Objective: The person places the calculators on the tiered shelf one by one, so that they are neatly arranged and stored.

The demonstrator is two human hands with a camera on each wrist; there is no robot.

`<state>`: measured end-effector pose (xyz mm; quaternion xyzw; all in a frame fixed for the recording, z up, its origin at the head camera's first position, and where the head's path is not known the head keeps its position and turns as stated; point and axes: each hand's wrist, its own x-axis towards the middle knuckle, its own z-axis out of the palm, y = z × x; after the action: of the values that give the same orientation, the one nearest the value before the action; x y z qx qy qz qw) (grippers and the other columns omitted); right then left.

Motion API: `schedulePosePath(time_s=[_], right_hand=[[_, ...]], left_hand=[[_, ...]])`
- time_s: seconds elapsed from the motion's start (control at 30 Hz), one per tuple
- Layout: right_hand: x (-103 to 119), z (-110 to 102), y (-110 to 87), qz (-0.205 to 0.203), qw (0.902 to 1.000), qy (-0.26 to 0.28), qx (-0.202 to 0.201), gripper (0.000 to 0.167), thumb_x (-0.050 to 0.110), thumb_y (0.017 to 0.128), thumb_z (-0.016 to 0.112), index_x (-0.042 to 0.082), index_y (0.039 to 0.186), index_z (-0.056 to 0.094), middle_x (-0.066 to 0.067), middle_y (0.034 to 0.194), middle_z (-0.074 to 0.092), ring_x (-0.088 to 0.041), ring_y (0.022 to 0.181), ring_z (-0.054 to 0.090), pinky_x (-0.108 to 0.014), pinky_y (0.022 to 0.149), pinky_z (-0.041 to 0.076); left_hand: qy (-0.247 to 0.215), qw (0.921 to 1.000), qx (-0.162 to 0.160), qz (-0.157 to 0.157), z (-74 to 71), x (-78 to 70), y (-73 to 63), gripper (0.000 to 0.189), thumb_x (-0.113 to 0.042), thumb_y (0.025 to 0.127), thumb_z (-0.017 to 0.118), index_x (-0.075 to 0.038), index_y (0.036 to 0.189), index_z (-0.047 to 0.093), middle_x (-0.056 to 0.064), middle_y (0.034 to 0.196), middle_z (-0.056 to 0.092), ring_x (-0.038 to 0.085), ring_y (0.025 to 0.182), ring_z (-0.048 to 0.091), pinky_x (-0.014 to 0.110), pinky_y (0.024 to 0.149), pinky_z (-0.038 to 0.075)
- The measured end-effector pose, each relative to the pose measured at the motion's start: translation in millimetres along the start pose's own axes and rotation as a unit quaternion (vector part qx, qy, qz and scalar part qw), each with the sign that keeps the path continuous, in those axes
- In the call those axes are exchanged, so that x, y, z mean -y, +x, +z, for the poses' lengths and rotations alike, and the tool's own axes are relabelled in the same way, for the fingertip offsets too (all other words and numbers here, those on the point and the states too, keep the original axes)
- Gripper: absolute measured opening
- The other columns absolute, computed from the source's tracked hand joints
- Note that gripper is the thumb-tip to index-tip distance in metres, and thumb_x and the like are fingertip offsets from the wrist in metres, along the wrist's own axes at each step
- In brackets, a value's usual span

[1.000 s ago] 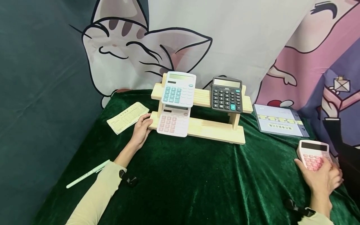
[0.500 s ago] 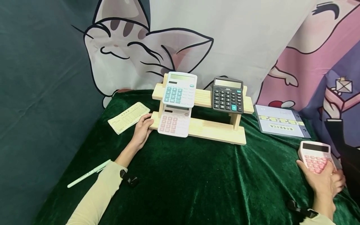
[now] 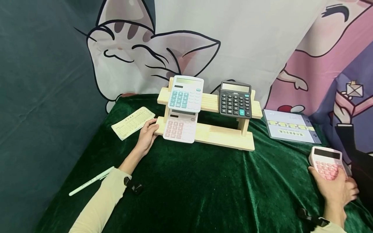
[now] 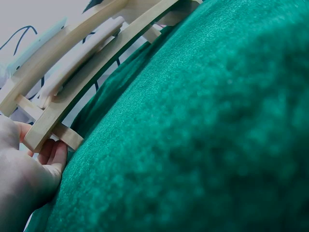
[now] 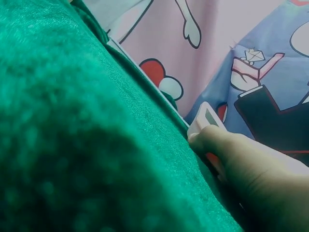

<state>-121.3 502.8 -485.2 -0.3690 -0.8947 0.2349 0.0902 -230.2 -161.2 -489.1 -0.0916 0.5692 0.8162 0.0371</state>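
My left hand [image 3: 146, 137] grips the left end of a two-tier wooden stand [image 3: 224, 134], holding its lower plank. In the left wrist view, the thumb side of that hand [image 4: 29, 169] lies above the plank and fingers reach beneath it. On the upper tier lean a white calculator with blue keys [image 3: 185, 94] and a black calculator [image 3: 235, 99]. A white calculator with pink keys [image 3: 180, 127] leans below, its top partly covered. At the far right my right hand [image 3: 335, 187] holds a pink calculator [image 3: 326, 163]; its lower part is hidden by the hand.
A paper receipt pad [image 3: 133, 123] lies left of the stand, and a pale green pen [image 3: 90, 182] beside the left forearm. Behind the right hand rests a grey-white notebook [image 3: 291, 126]. Green velvet cloth [image 3: 204, 187] covers the table; a printed curtain [image 3: 247, 42] hangs behind.
My right hand has shifted slightly rightward on the pink calculator, showing a little more of its keys. My left hand and the stand look unchanged.
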Motion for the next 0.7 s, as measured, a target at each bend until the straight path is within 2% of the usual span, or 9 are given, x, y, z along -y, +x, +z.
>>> schedulePosePath(time_s=[0.13,0.33,0.53,0.7], right_hand=[[3,0,-2.4,0.016,0.9998,0.009,-0.008,0.103,0.062,0.081,0.066,0.013,0.159,0.02,-0.046,0.15,0.015,-0.061,0.139,0.014,-0.068,0.112,0.008],[7,-1,-4.0,0.04,0.9984,0.037,-0.015,0.101,0.063,0.081,0.065,0.015,0.158,0.022,-0.042,0.155,0.012,-0.06,0.143,0.008,-0.066,0.116,0.003],[13,-2,-5.5,0.044,0.9962,0.069,-0.029,0.097,0.061,0.081,0.068,0.017,0.157,0.027,-0.04,0.154,0.018,-0.057,0.142,0.013,-0.065,0.115,0.007],[22,-4,-10.2,0.043,0.9922,0.108,-0.046,0.091,0.058,0.081,0.07,0.02,0.156,0.032,-0.032,0.156,0.021,-0.05,0.142,0.017,-0.062,0.113,0.011]], left_hand=[[0.006,1.0,0.0,0.0,-0.5,-0.3,-0.6,0.047,-0.012,0.105,0.047,-0.009,0.15,0.033,0.011,0.136,0.048,0.018,0.122,0.051,0.019,0.09,0.05],[0.015,0.9999,0.0,-0.001,-1.4,-3.1,-0.6,0.047,-0.014,0.105,0.047,-0.01,0.15,0.034,0.011,0.137,0.046,0.019,0.125,0.05,0.019,0.091,0.05],[0.01,0.9999,-0.004,0.001,-1.4,-3.2,-0.8,0.046,-0.013,0.105,0.047,-0.01,0.149,0.035,0.011,0.135,0.047,0.02,0.125,0.05,0.019,0.091,0.05],[0.013,0.9999,0.001,-0.004,-0.6,-2.3,-1.5,0.048,-0.013,0.105,0.047,-0.009,0.151,0.033,0.013,0.139,0.046,0.019,0.124,0.05,0.019,0.091,0.049]])
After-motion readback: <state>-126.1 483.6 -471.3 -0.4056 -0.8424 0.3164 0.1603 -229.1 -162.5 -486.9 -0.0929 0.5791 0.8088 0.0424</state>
